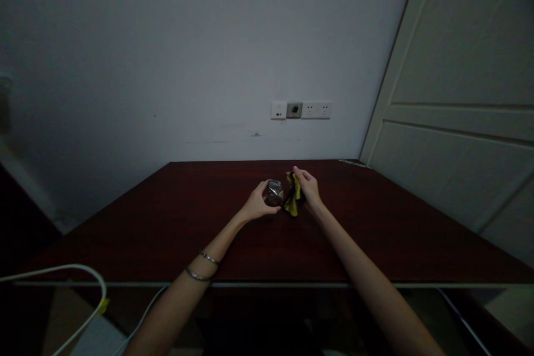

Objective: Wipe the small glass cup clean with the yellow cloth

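My left hand (257, 203) grips a small, clear, shiny vessel that looks like a drinking glass (274, 193), its thumb below and fingers above. The glass is tilted, and its brownish look may be the table showing through. A crumpled yellow cloth with dark edges (293, 200) hangs from my right hand (307, 184), pinched between thumb and fingers. Cloth and glass are close side by side above the table; whether they touch I cannot tell.
The dark red table (200, 194) runs back to a pale wall with a row of sockets (308, 110). A white panelled door (454, 89) stands at the right. A white cable (79, 268) loops over the table's front left edge.
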Available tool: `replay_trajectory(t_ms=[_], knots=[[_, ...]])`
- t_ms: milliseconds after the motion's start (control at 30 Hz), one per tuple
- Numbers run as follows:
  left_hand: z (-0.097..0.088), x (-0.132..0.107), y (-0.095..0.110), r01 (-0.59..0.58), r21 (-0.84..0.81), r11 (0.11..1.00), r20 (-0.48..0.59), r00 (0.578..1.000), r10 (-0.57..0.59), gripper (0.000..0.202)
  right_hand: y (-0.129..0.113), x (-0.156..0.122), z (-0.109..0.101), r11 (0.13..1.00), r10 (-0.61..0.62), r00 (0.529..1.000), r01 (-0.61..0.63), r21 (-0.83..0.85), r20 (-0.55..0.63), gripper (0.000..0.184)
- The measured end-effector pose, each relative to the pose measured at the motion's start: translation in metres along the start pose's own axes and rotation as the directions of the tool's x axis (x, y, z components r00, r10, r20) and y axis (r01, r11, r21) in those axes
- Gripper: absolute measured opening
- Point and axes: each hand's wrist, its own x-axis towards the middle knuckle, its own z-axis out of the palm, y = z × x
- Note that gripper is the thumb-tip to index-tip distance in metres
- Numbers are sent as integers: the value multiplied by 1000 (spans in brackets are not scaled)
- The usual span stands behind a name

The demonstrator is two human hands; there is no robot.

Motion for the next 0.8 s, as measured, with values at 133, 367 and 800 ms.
replay_trajectory(t_ms=[133,367,800], knots=[[9,-3,2,-21,0,1000,41,999,21,75,9,-5,12,990,-140,989,139,-21,-38,37],[5,-1,-3,-4,104,995,-43,999,8,78,15,-24,19,875,-376,887,435,-213,268,29],[-1,1,-6,-37,17,999,-46,998,38,70,13,-37,20,636,-559,666,727,-259,494,34]])
